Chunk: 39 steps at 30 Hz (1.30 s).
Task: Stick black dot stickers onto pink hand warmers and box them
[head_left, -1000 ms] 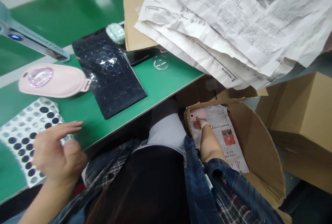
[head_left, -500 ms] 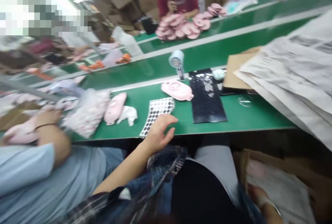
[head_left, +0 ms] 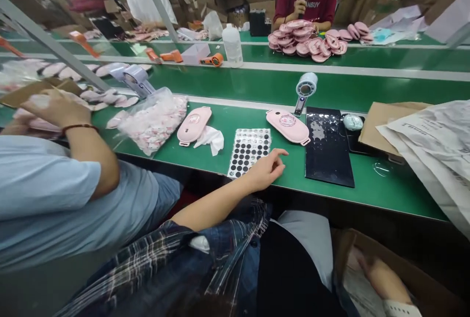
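Observation:
My left hand (head_left: 267, 169) rests at the near table edge, fingers apart and slightly bent, with nothing in them. It lies beside a white sheet of round black stickers (head_left: 244, 153). Beyond the fingers is a pink oval case (head_left: 285, 124) with a round printed window. Right of it, a shiny black sheet (head_left: 328, 153) has pale patches on its upper part. Down at the lower right, my right hand (head_left: 370, 265) reaches into a cardboard box (head_left: 414, 263) beside my leg, over whitish wrapping. Its fingers are blurred and partly hidden.
A light-blue handheld fan (head_left: 306, 84) stands behind the case. Left are another pink case (head_left: 194, 124), a crumpled tissue (head_left: 211, 139) and a bag of small pieces (head_left: 154, 121). Large paper sheets (head_left: 436, 136) overhang the right. A co-worker's arm (head_left: 84, 146) is at left.
The view has turned left and steadied, so the table things appear farther right. My left hand stays near the sticker sheet. My right hand has moved deeper into the box.

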Tool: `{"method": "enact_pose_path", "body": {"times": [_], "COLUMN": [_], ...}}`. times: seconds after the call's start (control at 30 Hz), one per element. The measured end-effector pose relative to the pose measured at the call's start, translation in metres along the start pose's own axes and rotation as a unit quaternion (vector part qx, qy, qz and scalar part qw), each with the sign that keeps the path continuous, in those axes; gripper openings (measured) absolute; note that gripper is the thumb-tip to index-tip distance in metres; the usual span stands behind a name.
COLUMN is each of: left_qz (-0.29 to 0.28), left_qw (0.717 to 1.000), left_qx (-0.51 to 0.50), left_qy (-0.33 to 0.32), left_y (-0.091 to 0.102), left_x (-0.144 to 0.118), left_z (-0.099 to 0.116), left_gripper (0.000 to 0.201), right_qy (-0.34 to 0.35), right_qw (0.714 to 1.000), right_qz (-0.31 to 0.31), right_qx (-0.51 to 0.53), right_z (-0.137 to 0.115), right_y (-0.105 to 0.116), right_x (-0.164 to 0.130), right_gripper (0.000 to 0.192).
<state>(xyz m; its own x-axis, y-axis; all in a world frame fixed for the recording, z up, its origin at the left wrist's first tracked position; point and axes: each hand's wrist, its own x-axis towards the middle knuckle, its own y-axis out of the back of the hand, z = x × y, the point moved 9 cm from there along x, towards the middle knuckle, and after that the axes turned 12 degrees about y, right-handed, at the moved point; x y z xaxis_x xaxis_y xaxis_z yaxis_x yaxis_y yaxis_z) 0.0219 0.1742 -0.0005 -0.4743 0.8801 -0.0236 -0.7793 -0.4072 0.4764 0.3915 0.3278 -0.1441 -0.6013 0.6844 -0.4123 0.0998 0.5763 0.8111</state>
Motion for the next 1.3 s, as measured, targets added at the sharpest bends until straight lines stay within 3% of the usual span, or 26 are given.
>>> {"method": "enact_pose_path", "body": {"times": [0.1, 0.17, 0.27, 0.37, 0.43, 0.53, 0.6, 0.67, 0.73, 0.8, 0.9, 0.97, 1.03, 1.1, 1.2, 1.3], "left_qz": [-0.064, -0.069, -0.089, -0.122, -0.125, -0.116, -0.105, -0.057, 0.013, 0.055, 0.109, 0.224, 0.341, 0.401, 0.386, 0.360], "left_qw": [0.993, 0.994, 0.994, 0.986, 0.974, 0.954, 0.950, 0.956, 0.954, 0.949, 0.970, 0.970, 0.936, 0.878, 0.826, 0.819], "left_qx": [-0.101, -0.090, -0.037, 0.020, 0.070, 0.131, 0.102, -0.014, -0.157, -0.223, -0.112, -0.002, 0.081, 0.184, 0.260, 0.284], "left_qy": [0.009, 0.000, -0.047, -0.116, -0.175, -0.243, -0.275, -0.286, -0.255, -0.216, -0.189, -0.098, 0.033, 0.186, 0.317, 0.344], "left_y": [-0.016, -0.020, -0.027, -0.037, -0.043, -0.048, -0.045, -0.024, 0.009, 0.044, 0.108, 0.173, 0.239, 0.286, 0.312, 0.309], "left_x": [0.005, 0.008, 0.005, -0.005, -0.013, -0.024, -0.033, -0.043, -0.051, -0.058, -0.062, -0.056, -0.053, -0.055, -0.060, -0.060], "left_z": [0.001, 0.003, 0.012, 0.023, 0.029, 0.029, 0.028, 0.029, 0.026, 0.024, 0.025, 0.002, -0.037, -0.080, -0.127, -0.142], "left_gripper": [0.027, 0.030, 0.032, 0.021, 0.018, 0.021, 0.018, 0.015, 0.016, 0.021, 0.021, 0.019, 0.016, 0.019, 0.034, 0.053], "right_qy": [0.003, 0.044, 0.187, 0.346, 0.409, 0.441, 0.441, 0.428, 0.414, 0.404, 0.395, 0.388, 0.384, 0.380, 0.372, 0.365], "right_qw": [0.998, 0.989, 0.949, 0.904, 0.887, 0.881, 0.883, 0.886, 0.888, 0.888, 0.884, 0.881, 0.878, 0.876, 0.874, 0.871], "right_qz": [0.052, 0.122, 0.231, 0.238, 0.210, 0.168, 0.148, 0.133, 0.122, 0.109, 0.081, 0.061, 0.046, 0.040, 0.040, 0.047], "right_qx": [0.037, 0.078, 0.101, 0.077, 0.030, -0.025, -0.070, -0.116, -0.157, -0.192, -0.237, -0.262, -0.282, -0.296, -0.311, -0.325], "right_z": [-0.044, -0.100, -0.203, -0.295, -0.341, -0.386, -0.403, -0.411, -0.414, -0.415, -0.420, -0.425, -0.430, -0.433, -0.432, -0.428], "right_y": [0.042, 0.070, 0.099, 0.098, 0.087, 0.069, 0.056, 0.047, 0.042, 0.041, 0.042, 0.043, 0.045, 0.046, 0.050, 0.053], "right_x": [-0.002, -0.003, 0.005, 0.033, 0.062, 0.102, 0.118, 0.125, 0.127, 0.127, 0.129, 0.131, 0.133, 0.134, 0.133, 0.130], "right_gripper": [0.040, 0.047, 0.043, 0.029, 0.024, 0.026, 0.031, 0.036, 0.039, 0.040, 0.039, 0.038, 0.037, 0.035, 0.032, 0.026]}}
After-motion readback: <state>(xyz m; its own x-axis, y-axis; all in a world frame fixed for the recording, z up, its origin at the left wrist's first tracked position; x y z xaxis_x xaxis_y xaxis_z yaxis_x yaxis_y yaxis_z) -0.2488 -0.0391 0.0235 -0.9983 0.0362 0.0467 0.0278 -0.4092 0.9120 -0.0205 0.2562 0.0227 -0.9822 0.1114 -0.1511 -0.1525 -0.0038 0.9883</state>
